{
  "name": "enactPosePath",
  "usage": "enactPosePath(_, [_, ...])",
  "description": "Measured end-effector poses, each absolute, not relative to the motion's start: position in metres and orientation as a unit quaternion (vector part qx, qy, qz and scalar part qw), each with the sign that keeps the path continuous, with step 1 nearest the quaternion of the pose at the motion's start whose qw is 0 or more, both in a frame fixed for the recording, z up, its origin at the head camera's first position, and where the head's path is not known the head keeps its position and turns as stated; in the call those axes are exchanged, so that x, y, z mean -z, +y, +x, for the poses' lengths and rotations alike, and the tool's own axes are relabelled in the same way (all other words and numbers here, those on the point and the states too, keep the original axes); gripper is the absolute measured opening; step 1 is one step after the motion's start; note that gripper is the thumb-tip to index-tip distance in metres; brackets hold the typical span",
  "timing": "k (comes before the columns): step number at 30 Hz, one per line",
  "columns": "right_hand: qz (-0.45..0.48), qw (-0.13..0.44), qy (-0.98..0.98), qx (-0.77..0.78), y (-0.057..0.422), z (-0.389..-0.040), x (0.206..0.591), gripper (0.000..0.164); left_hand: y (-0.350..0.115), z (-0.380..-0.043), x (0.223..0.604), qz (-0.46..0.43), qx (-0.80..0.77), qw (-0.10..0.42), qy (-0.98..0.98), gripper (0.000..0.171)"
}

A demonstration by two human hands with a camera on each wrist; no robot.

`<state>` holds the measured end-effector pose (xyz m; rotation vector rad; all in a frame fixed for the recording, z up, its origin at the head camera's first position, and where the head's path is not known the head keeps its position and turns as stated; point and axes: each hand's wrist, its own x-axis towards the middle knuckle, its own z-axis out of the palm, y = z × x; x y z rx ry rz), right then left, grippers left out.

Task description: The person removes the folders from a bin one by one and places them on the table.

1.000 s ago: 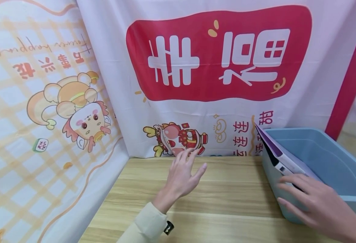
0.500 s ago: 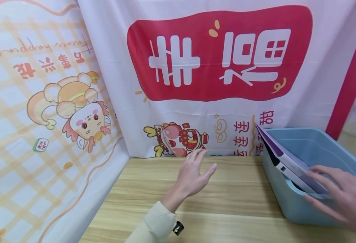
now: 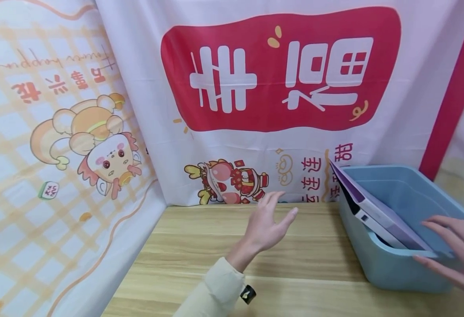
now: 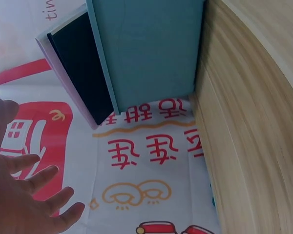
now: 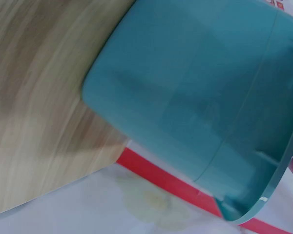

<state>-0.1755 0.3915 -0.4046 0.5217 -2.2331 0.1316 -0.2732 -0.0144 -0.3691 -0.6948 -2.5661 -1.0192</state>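
Note:
A blue plastic bin (image 3: 406, 273) stands at the right of the wooden table (image 3: 295, 268). Inside it, a purple and white binder (image 3: 390, 220) leans on the left wall, its far corner jutting above the rim. In the left wrist view the binder's dark face (image 4: 83, 68) shows beside the bin (image 4: 146, 48). My right hand (image 3: 463, 251) hovers at the bin's near right rim, fingers extended and apart from the binder; contact with the rim cannot be told. My left hand (image 3: 263, 229) is held above the table, fingers spread and holding nothing.
A white cloth with a red printed patch (image 3: 279, 70) hangs behind the table. On the left, a yellow-checked cloth (image 3: 69, 154) borders the table edge. The bin's far side lies close to the back cloth.
My right hand has come off the binder and moved right, towards the bin's near right rim. The binder sits slightly lower in the bin. My left hand has drifted right.

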Motion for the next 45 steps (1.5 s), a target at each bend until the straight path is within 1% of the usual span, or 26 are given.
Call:
enactPosePath(2, [0.195,0.403,-0.893,-0.045,0.395,-0.177,0.406,0.106,-0.009,-0.273,0.368,-0.236,0.363,0.144,-0.89,0.067])
enactPosePath(8, [0.134,0.353,-0.926,-0.024,0.4,-0.176,0.409,0.105,0.008,-0.274,0.364,-0.226,0.391,0.141,-0.881,0.066])
enactPosePath(18, [0.126,0.336,-0.933,-0.03,0.411,-0.181,0.417,0.098,0.032,-0.271,0.362,-0.218,0.427,0.124,-0.869,0.067])
enactPosePath(21, [0.128,0.326,-0.936,-0.041,0.414,-0.183,0.421,0.089,0.041,-0.267,0.361,-0.224,0.437,0.119,-0.863,0.067])
enactPosePath(26, [0.107,0.281,-0.952,-0.053,0.416,-0.183,0.426,0.071,0.059,-0.259,0.358,-0.255,0.429,0.127,-0.857,0.063])
enactPosePath(28, [0.094,0.275,-0.956,-0.049,0.416,-0.182,0.428,0.064,0.065,-0.256,0.358,-0.265,0.421,0.131,-0.857,0.061])
enactPosePath(32, [0.074,0.283,-0.955,-0.043,0.417,-0.178,0.429,0.054,0.074,-0.253,0.359,-0.271,0.422,0.127,-0.856,0.06])
enactPosePath(34, [0.072,0.294,-0.952,-0.041,0.417,-0.177,0.431,0.056,0.078,-0.252,0.361,-0.268,0.427,0.127,-0.855,0.059])
enactPosePath(38, [0.062,0.295,-0.953,-0.035,0.418,-0.177,0.432,0.065,0.087,-0.25,0.361,-0.257,0.447,0.126,-0.848,0.057])
enactPosePath(41, [0.046,0.264,-0.963,-0.027,0.419,-0.179,0.431,0.065,0.096,-0.247,0.359,-0.248,0.46,0.126,-0.843,0.057])
enactPosePath(44, [0.033,0.221,-0.975,-0.017,0.421,-0.181,0.429,0.062,0.106,-0.241,0.357,-0.231,0.475,0.132,-0.839,0.054])
enactPosePath(45, [0.033,0.215,-0.976,-0.017,0.421,-0.182,0.428,0.061,0.11,-0.239,0.357,-0.223,0.48,0.137,-0.837,0.053])
